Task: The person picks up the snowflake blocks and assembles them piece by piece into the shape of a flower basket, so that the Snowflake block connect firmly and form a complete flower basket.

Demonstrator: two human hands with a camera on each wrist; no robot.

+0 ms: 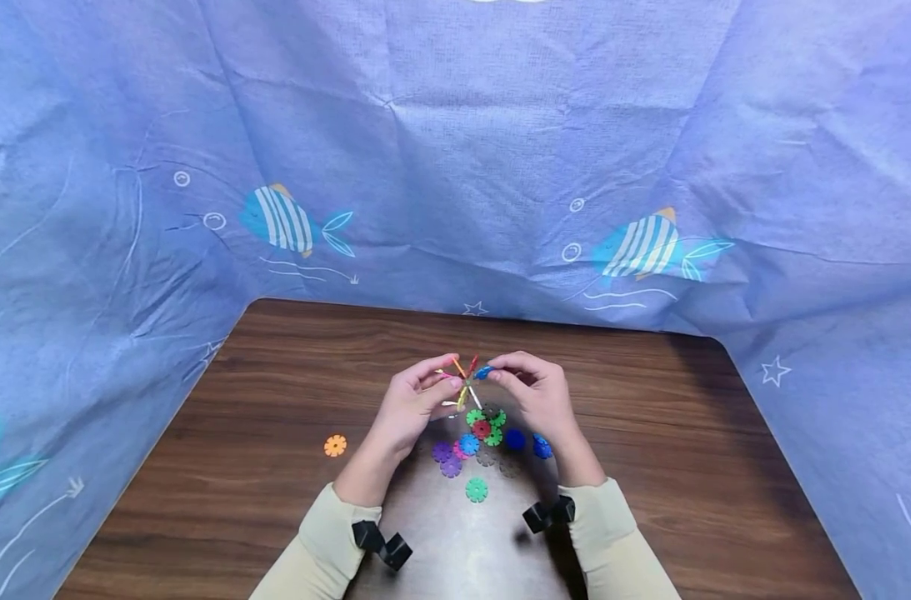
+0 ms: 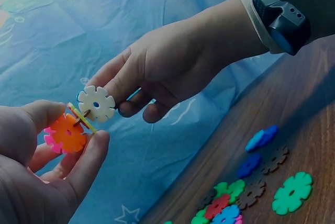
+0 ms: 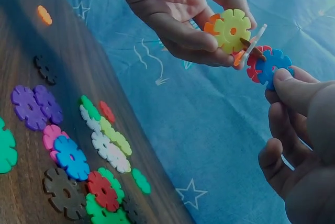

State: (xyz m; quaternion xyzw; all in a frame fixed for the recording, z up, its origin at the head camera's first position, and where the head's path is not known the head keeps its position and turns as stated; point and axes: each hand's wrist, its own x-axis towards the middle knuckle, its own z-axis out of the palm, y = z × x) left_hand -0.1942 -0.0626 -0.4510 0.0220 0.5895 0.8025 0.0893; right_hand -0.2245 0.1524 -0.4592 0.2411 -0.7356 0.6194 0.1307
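Note:
In the head view my left hand (image 1: 413, 404) and right hand (image 1: 541, 396) meet over the far middle of the table, around a cluster of slotted plastic snowflake discs. The left thumb and fingers grip the cluster, where an orange disc (image 2: 76, 143) and a yellow disc (image 3: 229, 22) show. A white disc (image 2: 102, 98) stands at an angle to them on the cluster's right-hand side. Between its thumb and fingers, my right hand pinches a blue disc (image 3: 269, 73). That disc is beside a red one (image 3: 252, 72); whether its slot is engaged I cannot tell.
Loose discs lie below the hands on the brown table (image 1: 200, 500), among them a green disc (image 1: 477, 490), a purple disc (image 1: 451, 467) and a dark blue disc (image 1: 514, 440). Farther left lies an orange disc (image 1: 335, 446). A blue fish-print cloth (image 1: 463, 167) hangs behind the table.

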